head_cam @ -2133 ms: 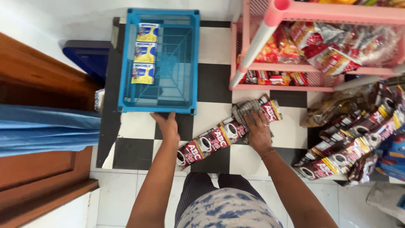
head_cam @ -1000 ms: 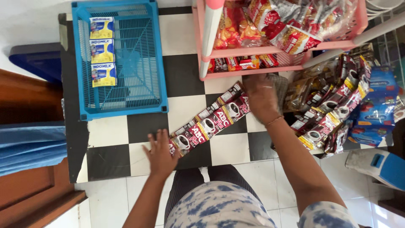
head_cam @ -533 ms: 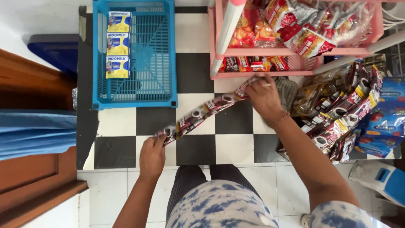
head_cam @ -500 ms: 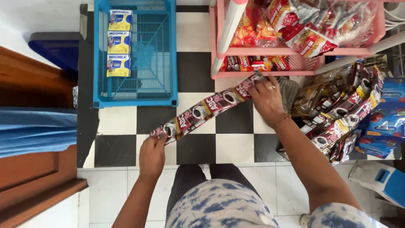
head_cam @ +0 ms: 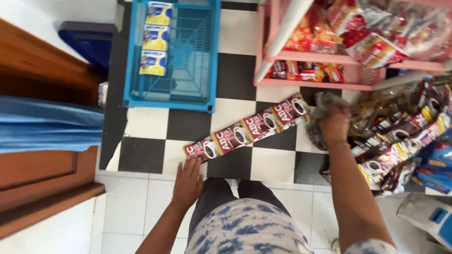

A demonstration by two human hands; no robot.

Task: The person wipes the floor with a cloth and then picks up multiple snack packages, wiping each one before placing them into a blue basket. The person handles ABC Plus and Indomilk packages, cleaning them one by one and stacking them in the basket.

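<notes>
A long strip of red and dark brown coffee sachets (head_cam: 249, 126) lies slanted across the black and white floor tiles. My left hand (head_cam: 187, 181) rests flat with spread fingers at the strip's near left end. My right hand (head_cam: 335, 123) is off the strip, just past its far right end. It grips a crumpled bunch of sachet strips (head_cam: 319, 120) at the edge of a pile (head_cam: 400, 136) on the right. Several yellow and blue sachets (head_cam: 154, 38) lie in a column inside a blue plastic basket (head_cam: 205, 51) farther away.
A pink plastic rack (head_cam: 329, 77) with red snack packets stands at the far right. A wooden door frame (head_cam: 42, 94) and blue cloth (head_cam: 47, 124) fill the left side. A dark blue tray (head_cam: 89, 42) sits left of the basket. A white and blue object (head_cam: 431, 221) lies bottom right.
My right hand let go of the strip's far end and moved right into the pile of sachets. The strip now lies stretched out on the floor. My left hand stays at its near end.
</notes>
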